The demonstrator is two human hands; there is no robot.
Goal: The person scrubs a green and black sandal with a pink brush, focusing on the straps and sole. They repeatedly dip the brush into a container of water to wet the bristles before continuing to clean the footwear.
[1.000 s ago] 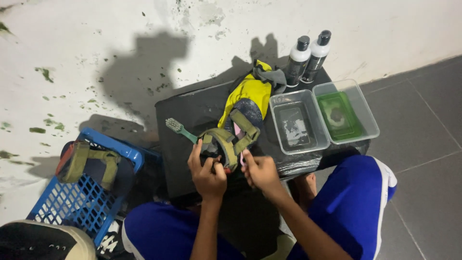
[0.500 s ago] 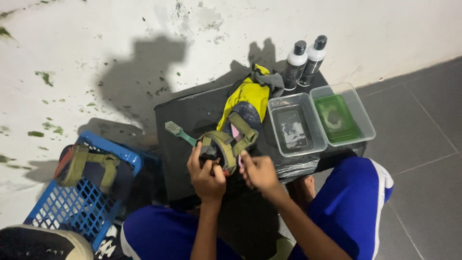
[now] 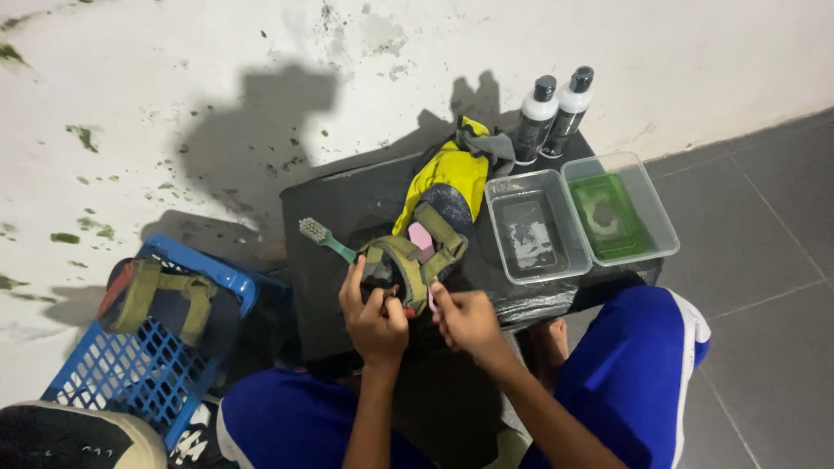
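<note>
Olive strapped sandal (image 3: 408, 260) lying near the middle of the black surface (image 3: 347, 204), being gripped by left hand (image 3: 375, 314) with fingers clamped on its heel end. Right hand (image 3: 465, 317), fingers pinching together at the sandal's edge. Green toothbrush (image 3: 323, 238) resting at ten o'clock, clear containers (image 3: 532, 227) at three o'clock.

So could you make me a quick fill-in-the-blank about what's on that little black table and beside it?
1. Both hands, the left hand and the right hand, grip an olive-strapped ____.
2. The toothbrush lying on the black table has a ____ handle.
3. The second sandal sits in a ____ plastic basket.
4. ____ bottles stand by the wall.

Missing words: sandal; green; blue; Two
</note>
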